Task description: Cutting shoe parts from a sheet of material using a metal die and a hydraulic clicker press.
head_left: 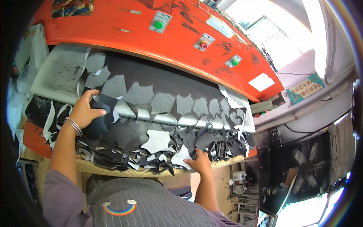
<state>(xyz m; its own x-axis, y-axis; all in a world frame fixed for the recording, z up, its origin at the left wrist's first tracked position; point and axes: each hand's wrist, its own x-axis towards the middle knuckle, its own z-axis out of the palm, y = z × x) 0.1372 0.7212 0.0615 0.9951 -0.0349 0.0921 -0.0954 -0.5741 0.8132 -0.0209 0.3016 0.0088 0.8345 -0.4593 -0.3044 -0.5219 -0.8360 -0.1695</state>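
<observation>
My left hand (84, 110) is wrapped around a small stack of black cut pieces (103, 113), thumb and fingers on its sides. A metal bangle circles that wrist. At the front edge, my right hand (201, 163) has its thumb over a white cut piece (180, 158), among dark scraps; its lower fingers are partly hidden. Left of it another white piece (157, 141) lies on the heap of black offcuts (128, 136). Behind, a row of grey shaped pieces (164, 103) lies across a black sheet (155, 80).
A red-orange machine beam (121, 28) spans the back, with green buttons (159, 25) and a red knob (204, 45). At far left is a worn pale board (62, 70). A yellowish front rail (140, 173) edges the bed. A large fan (306, 162) stands at right.
</observation>
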